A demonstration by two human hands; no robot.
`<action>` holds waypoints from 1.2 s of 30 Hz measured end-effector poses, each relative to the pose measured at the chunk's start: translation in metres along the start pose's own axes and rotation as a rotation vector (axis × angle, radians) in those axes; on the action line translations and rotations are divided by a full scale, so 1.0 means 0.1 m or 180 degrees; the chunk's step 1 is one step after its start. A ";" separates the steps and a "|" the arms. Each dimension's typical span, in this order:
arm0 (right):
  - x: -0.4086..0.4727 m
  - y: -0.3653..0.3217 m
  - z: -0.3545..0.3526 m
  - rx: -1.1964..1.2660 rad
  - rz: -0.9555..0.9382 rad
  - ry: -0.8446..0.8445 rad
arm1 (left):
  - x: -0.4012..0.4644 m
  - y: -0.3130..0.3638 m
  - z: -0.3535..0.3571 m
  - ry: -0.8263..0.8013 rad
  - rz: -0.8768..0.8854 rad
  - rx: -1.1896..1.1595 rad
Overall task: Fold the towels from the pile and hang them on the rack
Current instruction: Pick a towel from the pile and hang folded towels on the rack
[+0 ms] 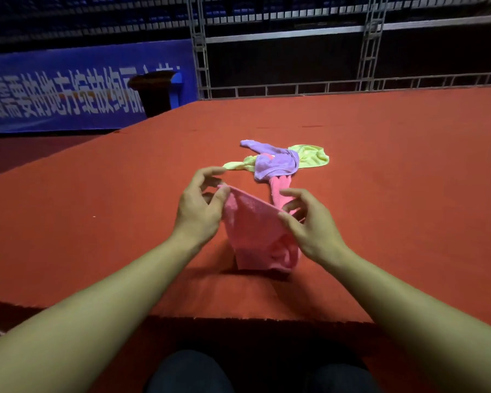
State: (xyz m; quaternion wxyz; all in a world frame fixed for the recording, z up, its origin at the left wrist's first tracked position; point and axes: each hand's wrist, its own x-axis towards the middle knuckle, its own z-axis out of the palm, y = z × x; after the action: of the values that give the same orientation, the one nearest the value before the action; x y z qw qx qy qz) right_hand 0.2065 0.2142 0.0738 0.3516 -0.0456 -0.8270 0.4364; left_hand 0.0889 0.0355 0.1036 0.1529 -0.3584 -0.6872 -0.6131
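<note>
From the head view, the left hand and the right hand each pinch an end of the top edge of a pink towel, holding it up so its lower part sags onto the red tabletop. Just beyond it lies the pile: a purple towel draped over a yellow towel and another pink towel.
</note>
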 end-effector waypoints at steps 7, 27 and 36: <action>0.55 -1.13 -0.58 0.0366 -0.0517 0.0569 | 0.65 0.83 -0.14 0.0520 0.0173 -0.0201; 1.54 -0.17 0.62 -0.0886 -0.0743 -0.0707 | 0.83 -0.66 -0.72 0.0715 -0.0515 0.0411; 2.70 0.85 1.58 -0.1710 -0.0033 -0.1077 | 1.38 -2.14 -0.64 0.0714 -0.1584 0.0588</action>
State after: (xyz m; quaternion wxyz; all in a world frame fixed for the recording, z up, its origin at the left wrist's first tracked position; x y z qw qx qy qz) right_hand -0.1132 0.2610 0.0975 0.1867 -0.0593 -0.9596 0.2019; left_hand -0.1674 0.0191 0.0497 0.1049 -0.0933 -0.7858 -0.6024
